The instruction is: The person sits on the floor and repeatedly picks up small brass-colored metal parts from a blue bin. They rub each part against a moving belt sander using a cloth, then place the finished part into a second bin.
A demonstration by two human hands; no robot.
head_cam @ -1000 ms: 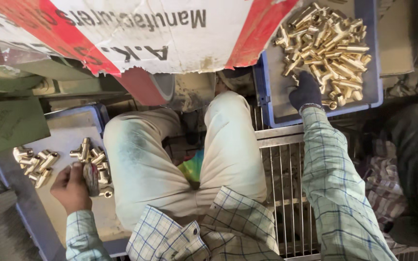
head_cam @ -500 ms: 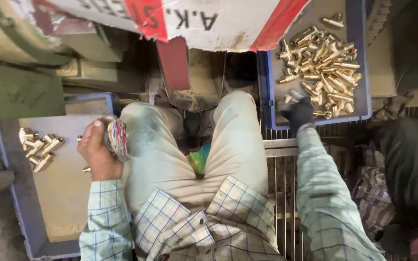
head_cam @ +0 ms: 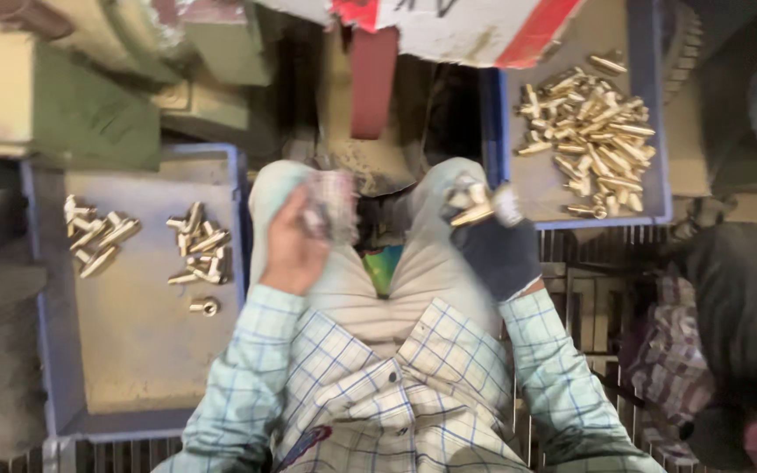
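My left hand is bare and hovers over my left knee, closed around a blurred pale pinkish object. My right hand wears a dark glove and is raised over my right knee, gripping several brass cylindrical parts. A pile of the same brass parts lies in the blue tray at the right. Smaller groups of brass parts rest in the blue tray at the left.
A grey-green machine body stands ahead, with a red bar hanging down at centre and a white-and-red printed sack above. A metal grate lies under my right side. Dark cloth bundles sit at the far right.
My right hand left the right tray's pile and came up over my knee with brass parts. My left hand moved from the left tray to my left knee, holding its object.
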